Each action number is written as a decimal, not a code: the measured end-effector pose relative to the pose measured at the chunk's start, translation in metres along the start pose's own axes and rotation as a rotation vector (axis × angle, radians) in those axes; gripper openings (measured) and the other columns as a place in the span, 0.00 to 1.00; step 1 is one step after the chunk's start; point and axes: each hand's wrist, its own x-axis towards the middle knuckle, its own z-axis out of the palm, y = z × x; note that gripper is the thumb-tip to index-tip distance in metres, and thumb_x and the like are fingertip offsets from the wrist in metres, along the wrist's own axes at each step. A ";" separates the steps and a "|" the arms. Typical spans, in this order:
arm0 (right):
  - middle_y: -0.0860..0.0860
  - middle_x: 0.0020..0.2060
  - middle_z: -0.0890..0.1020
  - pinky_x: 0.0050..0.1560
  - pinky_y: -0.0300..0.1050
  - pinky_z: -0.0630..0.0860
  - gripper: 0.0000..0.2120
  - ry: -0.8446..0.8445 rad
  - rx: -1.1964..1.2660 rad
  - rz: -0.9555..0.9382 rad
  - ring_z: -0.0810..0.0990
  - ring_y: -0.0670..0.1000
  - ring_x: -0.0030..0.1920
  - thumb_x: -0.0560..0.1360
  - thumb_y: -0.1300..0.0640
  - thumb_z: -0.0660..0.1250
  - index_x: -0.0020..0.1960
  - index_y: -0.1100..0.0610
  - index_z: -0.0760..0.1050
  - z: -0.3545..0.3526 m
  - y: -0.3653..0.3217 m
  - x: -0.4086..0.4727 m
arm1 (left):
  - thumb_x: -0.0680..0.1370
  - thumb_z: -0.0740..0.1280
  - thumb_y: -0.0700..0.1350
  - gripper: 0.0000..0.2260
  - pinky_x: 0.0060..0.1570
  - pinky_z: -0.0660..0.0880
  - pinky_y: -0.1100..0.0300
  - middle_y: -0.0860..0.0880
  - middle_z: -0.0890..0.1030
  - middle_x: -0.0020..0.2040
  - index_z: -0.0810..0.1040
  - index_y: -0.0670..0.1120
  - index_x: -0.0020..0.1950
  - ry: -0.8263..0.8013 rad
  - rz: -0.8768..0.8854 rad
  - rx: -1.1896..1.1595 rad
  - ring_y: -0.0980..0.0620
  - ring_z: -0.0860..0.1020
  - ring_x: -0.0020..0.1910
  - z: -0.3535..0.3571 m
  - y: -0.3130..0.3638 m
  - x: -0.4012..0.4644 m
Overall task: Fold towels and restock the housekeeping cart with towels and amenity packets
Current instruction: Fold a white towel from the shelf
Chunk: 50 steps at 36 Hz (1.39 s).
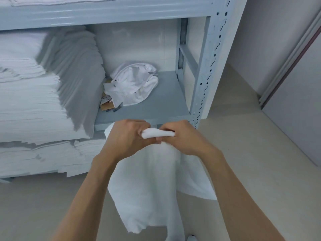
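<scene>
A soft white terry towel (152, 185) is gripped along its upper edge by both hands, held close together in front of the shelf edge. The left hand (126, 138) is curled round one bunched end of that edge, and the right hand (180, 136) pinches the other end, so a short roll of cloth is stretched between them while the rest hangs down between the forearms. Just beyond the hands, the pale grey metal shelving rack (201, 80) is seen, its middle shelf carrying a crumpled white cloth bundle (133, 84) with what may be brown cardboard scraps (106, 103) tucked beside it. To the left of the hands, tall stacks of folded white linen (34, 94) fill the shelves. A beige floor (243, 129) lies below and to the right.
</scene>
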 end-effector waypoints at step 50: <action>0.49 0.30 0.67 0.30 0.45 0.59 0.24 -0.032 0.009 0.529 0.68 0.53 0.32 0.77 0.41 0.64 0.32 0.53 0.60 0.114 0.046 0.030 | 0.83 0.60 0.52 0.18 0.43 0.70 0.55 0.42 0.81 0.45 0.78 0.39 0.45 -0.288 -0.899 -0.124 0.41 0.78 0.46 0.053 -0.039 -0.061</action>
